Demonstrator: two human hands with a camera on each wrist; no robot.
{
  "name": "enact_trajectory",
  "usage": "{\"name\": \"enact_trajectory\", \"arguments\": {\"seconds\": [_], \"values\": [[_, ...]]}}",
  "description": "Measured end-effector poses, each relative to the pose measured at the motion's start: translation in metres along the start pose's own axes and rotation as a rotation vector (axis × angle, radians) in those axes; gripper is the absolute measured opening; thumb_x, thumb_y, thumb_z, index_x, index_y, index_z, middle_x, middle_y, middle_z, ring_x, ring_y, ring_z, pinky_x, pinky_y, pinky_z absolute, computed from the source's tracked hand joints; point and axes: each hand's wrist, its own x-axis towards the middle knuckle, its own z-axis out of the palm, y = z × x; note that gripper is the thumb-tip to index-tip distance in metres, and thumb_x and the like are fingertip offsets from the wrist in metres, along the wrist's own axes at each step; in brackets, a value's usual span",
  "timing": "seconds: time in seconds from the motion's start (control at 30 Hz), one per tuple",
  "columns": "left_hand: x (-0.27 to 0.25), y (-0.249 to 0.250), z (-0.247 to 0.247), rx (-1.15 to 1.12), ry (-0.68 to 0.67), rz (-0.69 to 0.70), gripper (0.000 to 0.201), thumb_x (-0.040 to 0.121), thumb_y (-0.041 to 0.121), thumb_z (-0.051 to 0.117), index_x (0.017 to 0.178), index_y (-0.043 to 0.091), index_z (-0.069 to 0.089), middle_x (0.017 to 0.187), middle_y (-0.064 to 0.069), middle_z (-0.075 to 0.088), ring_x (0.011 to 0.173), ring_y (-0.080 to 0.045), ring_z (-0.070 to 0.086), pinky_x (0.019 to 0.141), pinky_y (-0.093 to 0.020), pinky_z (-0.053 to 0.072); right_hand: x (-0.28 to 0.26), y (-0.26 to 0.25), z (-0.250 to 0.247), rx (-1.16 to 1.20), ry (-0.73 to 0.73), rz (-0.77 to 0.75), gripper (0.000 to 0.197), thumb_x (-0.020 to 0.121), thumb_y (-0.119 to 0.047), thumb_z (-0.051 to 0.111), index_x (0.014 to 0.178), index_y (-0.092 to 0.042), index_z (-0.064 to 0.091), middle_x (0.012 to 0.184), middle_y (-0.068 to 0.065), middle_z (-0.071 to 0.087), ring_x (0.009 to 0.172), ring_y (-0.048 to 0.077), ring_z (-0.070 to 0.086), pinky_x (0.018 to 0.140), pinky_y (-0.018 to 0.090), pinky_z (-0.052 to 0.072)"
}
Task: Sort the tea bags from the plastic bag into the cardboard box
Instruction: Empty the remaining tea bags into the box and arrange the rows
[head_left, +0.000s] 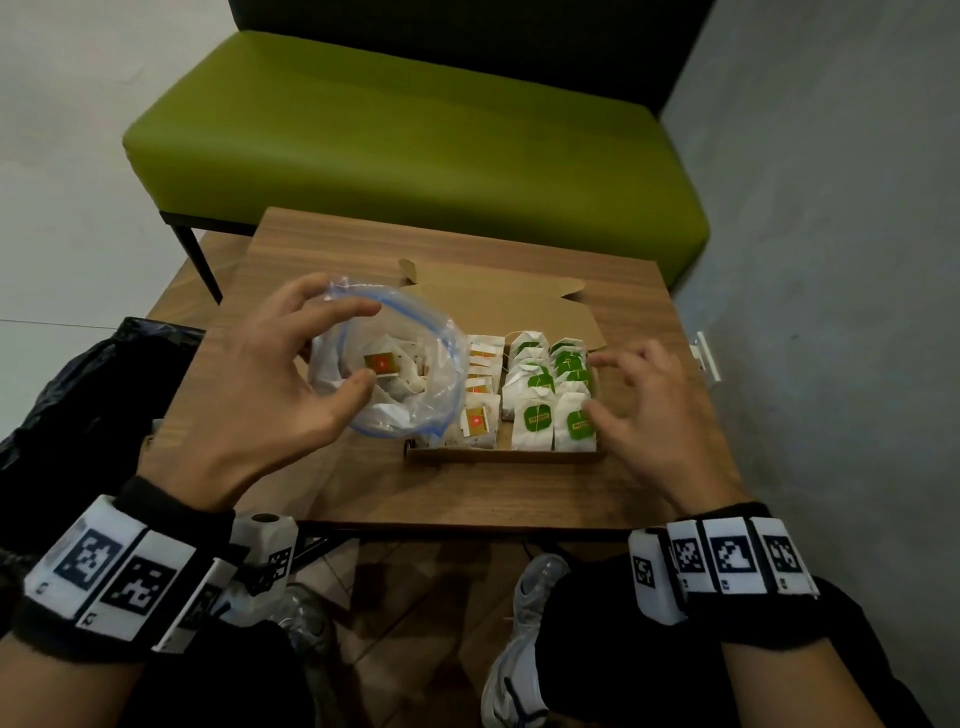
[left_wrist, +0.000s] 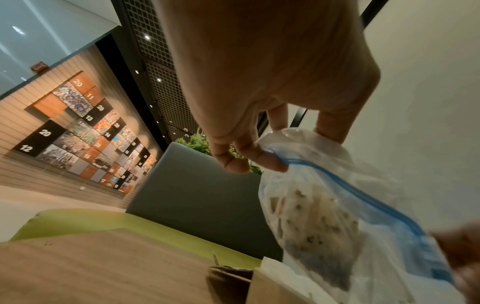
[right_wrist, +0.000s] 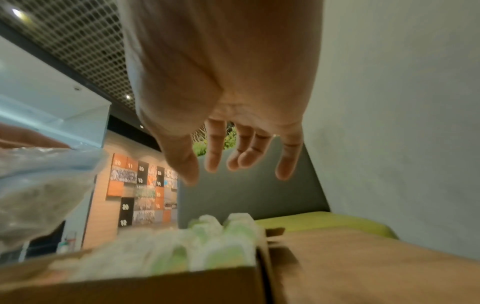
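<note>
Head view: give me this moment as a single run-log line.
left hand: holds plastic bag open | right hand: empty, over green-tag tea bags | cardboard box: partly filled

A: Colours around the cardboard box (head_left: 498, 456)?

B: Plain brown card. Inside it, white tea bags with green tags (head_left: 536, 417) to the right, white ones with red-and-yellow tags (head_left: 477, 419) to the left.

A: And the plastic bag (head_left: 410, 364)?

B: Clear, with a blue zip strip. Beyond the box, a lime-green bench (head_left: 415, 140) with a black back; under the box, a walnut-brown wood-grain table (head_left: 467, 493). Wristbands (head_left: 119, 571) are white with black square codes.
</note>
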Motion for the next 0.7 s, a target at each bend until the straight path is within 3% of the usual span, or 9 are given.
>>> {"name": "enact_trajectory", "arguments": {"seconds": [0.1,0.17,0.23,0.4,0.53,0.7], "values": [[-0.004,0.019,0.005,-0.021,-0.034,0.072,0.052,0.076,0.038,0.065,0.125,0.020,0.065,0.137,-0.006,0.051,0.126,-0.018,0.052,0.095,-0.038,0.051,-0.013,-0.027,-0.005,0.343,0.165,-0.179,0.018,0.086,-0.020,0.070,0.103,-0.026,0.069,0.121,-0.004,0.049,0.121,0.017,0.046,0.099,0.022,0.037],[-0.007,0.029,0.010,-0.027,-0.055,0.092,0.052,0.078,0.036,0.065,0.126,0.018,0.064,0.139,-0.008,0.050,0.127,-0.019,0.051,0.099,-0.036,0.049,-0.022,-0.050,-0.003,0.524,0.150,-0.262,0.012,0.083,-0.027,0.070,0.094,-0.032,0.071,0.129,-0.006,0.047,0.131,0.016,0.042,0.106,0.033,0.037],[-0.010,0.037,0.016,-0.059,-0.063,0.113,0.051,0.079,0.035,0.064,0.127,0.019,0.063,0.141,-0.008,0.049,0.129,-0.019,0.050,0.100,-0.035,0.049,-0.028,-0.066,0.001,0.546,0.091,-0.305,0.010,0.083,-0.034,0.069,0.093,-0.035,0.073,0.139,-0.006,0.043,0.139,0.014,0.035,0.111,0.041,0.034],[-0.015,0.041,0.025,-0.101,-0.056,0.158,0.054,0.079,0.033,0.067,0.130,0.016,0.061,0.142,-0.008,0.047,0.129,-0.012,0.049,0.105,-0.026,0.044,-0.029,-0.073,0.016,0.223,0.029,-0.263,0.034,0.081,-0.052,0.064,0.110,-0.036,0.068,0.152,0.000,0.033,0.141,0.020,0.027,0.110,0.056,0.033],[-0.017,0.045,0.034,-0.108,-0.043,0.176,0.055,0.079,0.032,0.065,0.132,0.015,0.059,0.142,-0.010,0.046,0.129,-0.010,0.046,0.106,-0.017,0.039,-0.028,-0.082,0.021,0.035,0.047,-0.251,0.043,0.083,-0.049,0.069,0.121,-0.028,0.066,0.154,0.005,0.035,0.141,0.026,0.033,0.109,0.062,0.032],[-0.019,0.048,0.037,-0.101,-0.078,0.176,0.057,0.080,0.033,0.064,0.134,0.016,0.056,0.145,-0.011,0.044,0.134,-0.017,0.045,0.108,-0.027,0.042,-0.030,-0.093,0.022,-0.166,-0.044,-0.218,0.051,0.087,-0.051,0.061,0.133,-0.030,0.056,0.161,0.007,0.025,0.148,0.028,0.022,0.116,0.066,0.017]]}}
